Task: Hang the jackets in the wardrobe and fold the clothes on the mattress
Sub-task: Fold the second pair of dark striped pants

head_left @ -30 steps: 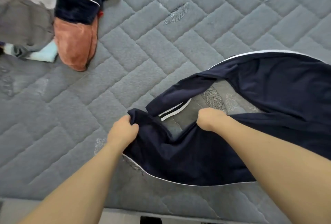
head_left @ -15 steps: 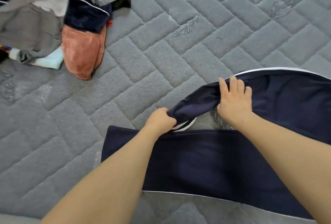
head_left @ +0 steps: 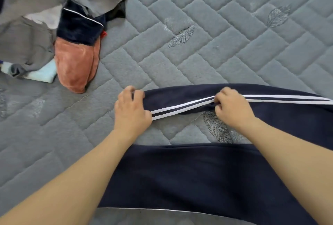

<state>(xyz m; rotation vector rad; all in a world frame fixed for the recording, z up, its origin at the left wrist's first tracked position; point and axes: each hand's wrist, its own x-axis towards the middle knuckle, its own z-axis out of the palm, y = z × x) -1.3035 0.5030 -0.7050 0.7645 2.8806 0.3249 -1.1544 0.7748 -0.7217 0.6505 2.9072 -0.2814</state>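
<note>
Navy track trousers (head_left: 198,179) with twin white side stripes lie across the near edge of the grey quilted mattress (head_left: 207,59), one leg folded back toward the middle. I see my left hand (head_left: 131,111) pinching that leg's cuff end and my right hand (head_left: 232,107) gripping the striped seam further along. Toward the far left corner sits a heap of clothes (head_left: 54,17): grey fabric, a rust-orange piece, something pale blue. I can read no label or writing anywhere.

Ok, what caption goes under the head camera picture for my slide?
Both hands, left hand and right hand, grip navy striped trousers on grey mattress.
</note>
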